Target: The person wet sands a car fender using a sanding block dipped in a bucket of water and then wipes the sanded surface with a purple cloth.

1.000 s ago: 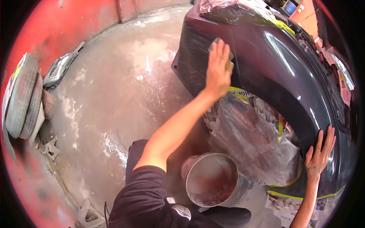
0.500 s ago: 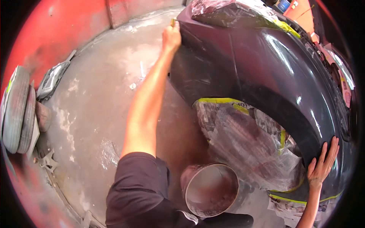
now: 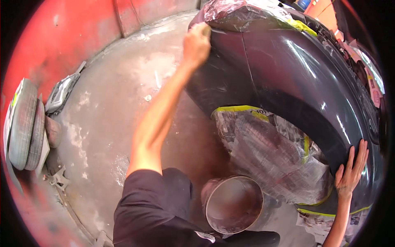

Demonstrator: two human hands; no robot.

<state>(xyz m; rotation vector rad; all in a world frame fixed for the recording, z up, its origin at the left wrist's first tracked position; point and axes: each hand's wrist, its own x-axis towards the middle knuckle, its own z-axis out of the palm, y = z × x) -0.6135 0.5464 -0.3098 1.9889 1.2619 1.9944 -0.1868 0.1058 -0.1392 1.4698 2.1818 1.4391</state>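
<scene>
A dark, glossy car body panel, curved round a wheel arch, fills the right side. My left hand is closed against its far left edge, just below the wrapped upper part. What those fingers hold is hidden and blurred. Lower right, my right hand lies flat on the panel beside the wheel arch, fingers stretched out. Inside the arch, masking sheet of plastic and printed paper covers the wheel. Yellow-green tape lines the edge of this covering.
A round bucket stands on the grey floor near my knees. Tyres lean by the red wall at left, with a dusty car part behind them. Plastic wrap covers the panel's top.
My left hand has moved right and a little nearer along the panel's edge; the small yellowish piece at its fingertips no longer shows. My right hand stays flat on the panel.
</scene>
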